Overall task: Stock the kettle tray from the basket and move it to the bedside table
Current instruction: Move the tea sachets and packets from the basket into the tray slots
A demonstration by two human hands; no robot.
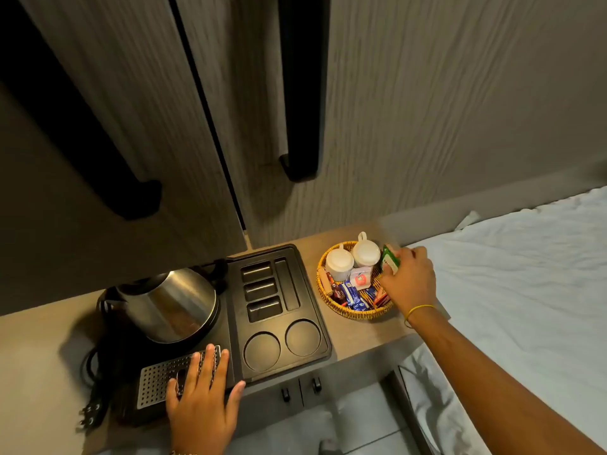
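Observation:
A black kettle tray (323, 318) lies on the wooden counter, with a steel kettle (170, 302) on its left half and empty slots and two round cup wells on its right half. My left hand (202, 395) rests flat on the tray's perforated metal grille (154, 382), fingers spread. To the right stands a wicker basket (356, 315) holding two upturned white cups (353, 259), sachets and small packets. My right hand (409, 282) is over the basket's right rim, pinching a green packet (389, 257).
Wardrobe doors with long black handles (300, 152) rise behind the counter. A bed with white sheets (525, 290) borders the counter on the right. The kettle's black cord (93, 395) lies at the tray's left. Small drawer knobs (300, 389) sit below the counter edge.

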